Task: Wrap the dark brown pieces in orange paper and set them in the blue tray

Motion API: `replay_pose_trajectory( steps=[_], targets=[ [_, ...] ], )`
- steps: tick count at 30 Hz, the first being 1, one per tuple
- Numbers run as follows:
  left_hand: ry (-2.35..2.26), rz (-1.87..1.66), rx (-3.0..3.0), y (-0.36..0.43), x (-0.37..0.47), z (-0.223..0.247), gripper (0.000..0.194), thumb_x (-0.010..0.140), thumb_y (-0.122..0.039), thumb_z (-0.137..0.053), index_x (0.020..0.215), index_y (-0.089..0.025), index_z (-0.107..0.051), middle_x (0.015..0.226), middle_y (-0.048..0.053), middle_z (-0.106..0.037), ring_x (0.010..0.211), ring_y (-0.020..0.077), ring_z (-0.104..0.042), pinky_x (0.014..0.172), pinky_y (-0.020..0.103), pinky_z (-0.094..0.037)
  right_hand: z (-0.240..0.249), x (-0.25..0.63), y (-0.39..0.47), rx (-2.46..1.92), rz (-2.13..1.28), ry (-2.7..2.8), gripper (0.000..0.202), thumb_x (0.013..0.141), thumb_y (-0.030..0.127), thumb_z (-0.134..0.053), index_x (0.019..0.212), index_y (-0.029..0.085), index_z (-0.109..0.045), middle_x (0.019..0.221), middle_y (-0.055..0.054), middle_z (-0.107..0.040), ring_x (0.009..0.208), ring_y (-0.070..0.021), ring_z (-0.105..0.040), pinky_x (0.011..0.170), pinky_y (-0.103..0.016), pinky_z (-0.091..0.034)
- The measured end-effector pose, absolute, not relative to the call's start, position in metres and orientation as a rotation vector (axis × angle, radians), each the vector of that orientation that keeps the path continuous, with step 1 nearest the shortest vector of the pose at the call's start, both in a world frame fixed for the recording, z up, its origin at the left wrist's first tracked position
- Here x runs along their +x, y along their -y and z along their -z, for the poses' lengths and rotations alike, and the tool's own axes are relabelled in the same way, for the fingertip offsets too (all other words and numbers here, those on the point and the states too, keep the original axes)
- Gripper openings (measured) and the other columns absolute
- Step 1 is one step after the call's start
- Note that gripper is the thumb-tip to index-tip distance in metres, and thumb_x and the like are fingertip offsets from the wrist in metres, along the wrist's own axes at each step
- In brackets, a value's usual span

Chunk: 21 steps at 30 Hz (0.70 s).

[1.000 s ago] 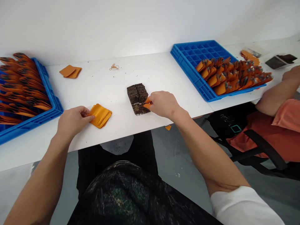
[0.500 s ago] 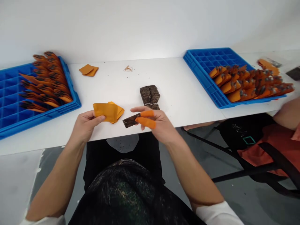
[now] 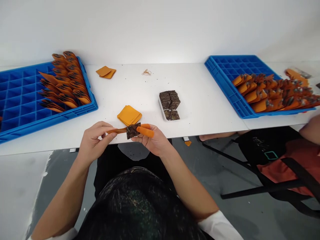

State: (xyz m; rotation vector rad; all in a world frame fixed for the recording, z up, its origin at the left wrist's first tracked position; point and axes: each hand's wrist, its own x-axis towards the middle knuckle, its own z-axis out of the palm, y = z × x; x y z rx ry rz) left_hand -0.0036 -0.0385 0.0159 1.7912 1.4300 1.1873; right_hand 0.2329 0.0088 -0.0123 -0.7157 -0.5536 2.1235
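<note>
My left hand (image 3: 98,138) is closed on an orange pouch (image 3: 120,130), seen edge-on with its mouth to the right. Between the fingers of my right hand (image 3: 152,138), two of them in orange finger cots (image 3: 147,130), is a thin dark brown slab (image 3: 132,131). The slab's left end meets the pouch's right end; whether any of it is inside I cannot tell. Just behind my hands lies a stack of flat orange pouches (image 3: 129,114). A white tray (image 3: 163,115) to the right holds rows of similar dark slabs (image 3: 170,100).
Blue compartment crates stand at left (image 3: 92,103) and right (image 3: 225,90), each with many upright orange pouches. Two more pouches (image 3: 106,71) and a tangle of thin bands (image 3: 146,72) lie toward the wall. A seated person's leg (image 3: 310,130) shows at far right.
My hands have come together, bringing the dark slab up to the pouch. The pouch has turned from face-on to edge-on. The view has shifted slightly left.
</note>
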Motion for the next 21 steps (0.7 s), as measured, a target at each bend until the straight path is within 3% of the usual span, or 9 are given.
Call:
replay_pose_trajectory(
  steps=[11, 17, 21],
  targets=[
    [-1.498, -1.355, 1.673, 0.039, -0.003, -0.005, 0.018, 0.088, -0.034, -0.085, 0.075, -0.025, -0.078, 0.081, 0.002, -0.069, 0.072, 0.0177, -0.059, 0.063, 0.033, -0.043, 0.009, 0.236, -0.006, -0.708, -2.146, 0.561, 0.042, 0.061, 0.041, -0.106, 0.084, 0.023, -0.076, 0.084, 0.000, -0.083, 0.077, -0.0193, -0.081, 0.071, -0.033, -0.068],
    [-1.526, -1.377, 1.553, 0.036, 0.002, -0.003, 0.024, 0.083, -0.036, -0.088, 0.070, -0.023, -0.073, 0.077, 0.002, -0.064, 0.072, 0.0174, -0.054, 0.064, 0.033, -0.042, 0.001, 0.251, -0.009, -0.708, -1.918, 0.635, 0.038, 0.060, 0.043, -0.106, 0.079, 0.026, -0.078, 0.079, 0.005, -0.080, 0.071, -0.0150, -0.079, 0.057, -0.023, -0.062],
    [-1.457, -1.426, 1.395, 0.033, 0.010, 0.004, 0.029, 0.078, -0.032, -0.091, 0.065, -0.020, -0.068, 0.070, 0.000, -0.057, 0.067, 0.0143, -0.049, 0.062, 0.030, -0.037, -0.009, 0.256, -0.005, -0.707, -1.909, 0.730, 0.037, 0.066, 0.049, -0.101, 0.083, 0.026, -0.078, 0.101, 0.000, -0.085, 0.071, -0.0156, -0.078, 0.047, -0.021, -0.056]
  ],
)
